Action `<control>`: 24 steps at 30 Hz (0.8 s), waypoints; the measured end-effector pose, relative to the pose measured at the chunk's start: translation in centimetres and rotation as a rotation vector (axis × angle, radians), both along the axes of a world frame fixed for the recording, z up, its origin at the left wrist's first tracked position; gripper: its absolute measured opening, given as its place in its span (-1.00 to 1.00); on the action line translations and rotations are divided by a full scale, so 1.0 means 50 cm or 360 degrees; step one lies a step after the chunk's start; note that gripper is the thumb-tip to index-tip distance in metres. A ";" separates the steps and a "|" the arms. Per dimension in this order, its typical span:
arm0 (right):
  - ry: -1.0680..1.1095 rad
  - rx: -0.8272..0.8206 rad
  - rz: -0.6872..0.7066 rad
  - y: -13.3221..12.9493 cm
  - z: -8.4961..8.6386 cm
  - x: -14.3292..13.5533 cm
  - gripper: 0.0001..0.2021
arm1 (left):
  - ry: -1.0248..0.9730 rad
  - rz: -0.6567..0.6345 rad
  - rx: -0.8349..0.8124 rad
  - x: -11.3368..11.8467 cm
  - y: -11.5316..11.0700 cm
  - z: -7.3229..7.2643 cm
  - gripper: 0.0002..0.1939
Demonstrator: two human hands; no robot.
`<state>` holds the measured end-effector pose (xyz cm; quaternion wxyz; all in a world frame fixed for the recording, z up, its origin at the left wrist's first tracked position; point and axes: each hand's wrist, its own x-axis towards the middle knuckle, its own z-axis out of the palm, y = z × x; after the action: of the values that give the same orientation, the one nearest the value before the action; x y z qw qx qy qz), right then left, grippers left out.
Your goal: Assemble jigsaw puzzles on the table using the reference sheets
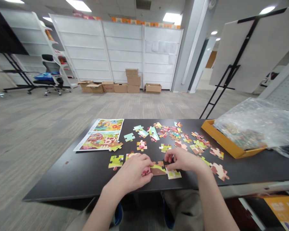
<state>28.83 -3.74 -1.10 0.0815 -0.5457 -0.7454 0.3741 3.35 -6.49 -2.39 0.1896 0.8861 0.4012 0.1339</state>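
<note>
My left hand [137, 170] rests on the table's near side, thumb and forefinger closed around a pink puzzle piece [146, 171] that it partly covers. Against that piece lies a brown-and-green puzzle piece [158, 169]. On its right sits a light-green puzzle piece with a white fence [174, 174], seemingly touching it; whether they interlock I cannot tell. My right hand [183, 159] has curled fingers, with the thumb on the top edge of the fence piece. Behind my left hand, another puzzle piece [130, 156] is half hidden. A green puzzle piece [116, 161] lies farther left.
A printed picture sheet [100, 136] lies at the table's back left. Several loose puzzle pieces [180, 145] spread across the middle and right. An orange box [233, 146] with a clear plastic bag [248, 125] stands at the right. The dark table's front edge [86, 196] is close to me.
</note>
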 end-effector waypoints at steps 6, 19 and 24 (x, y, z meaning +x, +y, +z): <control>0.0016 -0.0009 -0.0042 0.008 -0.016 0.014 -0.86 | 0.0043 0.0011 0.0011 0.003 0.000 0.003 -0.85; -0.0345 0.0060 -0.0017 -0.024 0.002 0.011 -0.57 | 0.0009 -0.0030 -0.0001 0.008 0.008 -0.002 -0.86; -0.0317 0.0090 0.0004 -0.025 0.006 0.012 -0.60 | 0.0030 -0.0010 -0.0021 0.014 0.014 0.000 -0.83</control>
<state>29.40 -5.00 -0.78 0.0217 -0.5768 -0.7607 0.2970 4.05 -5.82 -2.41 0.1921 0.8873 0.4011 0.1223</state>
